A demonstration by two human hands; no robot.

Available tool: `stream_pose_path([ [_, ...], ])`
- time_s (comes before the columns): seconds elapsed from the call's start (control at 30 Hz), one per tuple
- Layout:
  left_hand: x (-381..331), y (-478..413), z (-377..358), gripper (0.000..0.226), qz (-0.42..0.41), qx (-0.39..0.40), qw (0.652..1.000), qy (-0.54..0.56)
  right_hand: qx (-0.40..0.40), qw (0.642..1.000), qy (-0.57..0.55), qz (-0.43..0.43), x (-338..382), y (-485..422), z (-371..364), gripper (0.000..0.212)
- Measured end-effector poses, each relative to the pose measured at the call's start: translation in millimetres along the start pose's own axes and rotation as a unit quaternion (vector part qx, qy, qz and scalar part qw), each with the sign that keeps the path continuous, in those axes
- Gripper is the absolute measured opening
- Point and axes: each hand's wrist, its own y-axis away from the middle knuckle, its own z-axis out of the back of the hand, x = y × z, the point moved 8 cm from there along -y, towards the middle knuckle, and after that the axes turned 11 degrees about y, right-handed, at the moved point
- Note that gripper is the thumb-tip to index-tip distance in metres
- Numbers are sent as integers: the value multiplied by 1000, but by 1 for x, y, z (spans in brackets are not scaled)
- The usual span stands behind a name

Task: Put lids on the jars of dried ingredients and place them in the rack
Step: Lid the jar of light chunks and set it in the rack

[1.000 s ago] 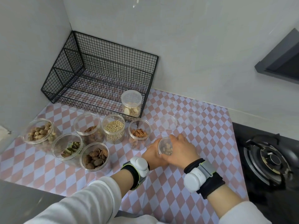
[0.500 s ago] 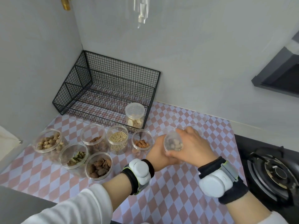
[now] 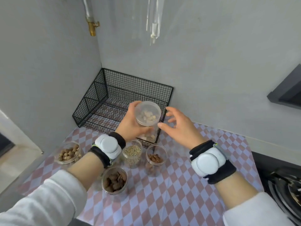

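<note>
The left hand (image 3: pixel 130 126) has a tight grip on a clear round plastic jar with a lid and pale chunks inside (image 3: pixel 147 113), held up in the air over the front edge of the black wire rack (image 3: pixel 114 101). Just right of that grip, the right hand (image 3: pixel 177 129) is spread wide and grasps nothing. Below the grip, four lidless clear jars (image 3: pixel 132 152) stand on the checked pink and white surface (image 3: pixel 179 193).

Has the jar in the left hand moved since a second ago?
Yes. The lidded jar has risen off the checkered mat and gone toward the wire rack.
</note>
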Motion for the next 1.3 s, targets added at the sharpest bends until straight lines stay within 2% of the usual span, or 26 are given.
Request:
stream_pose_path([
  [0.13,22,-15,43,96,46,-59,995,-58,18,1000,-11,-15,-8,-2,-17,58],
  [0.27,53,-32,64,99,103,-75,989,-75,43,998,-25,-45,-20,3,-34,53],
  [0.4,90,-48,65,100,164,-55,981,-87,55,995,-27,-82,-40,13,-43,50],
  [0.53,112,-54,56,91,206,-31,967,-145,63,991,-24,-117,-60,25,-49,50],
  [0.7,140,-47,43,97,264,3,944,-196,75,985,-19,-154,-80,38,-60,49],
  [0.97,139,-43,39,108,289,39,939,-181,90,982,-6,-165,-94,41,-71,48],
  [1.03,130,-43,40,106,271,22,948,-167,89,983,-9,-163,-97,39,-72,48],
  [1.13,96,-41,34,87,189,-28,976,-104,90,982,-14,-165,-105,37,-76,47],
  [1.3,38,-9,-7,55,29,5,996,-87,97,980,-24,-174,-122,41,-84,45],
])
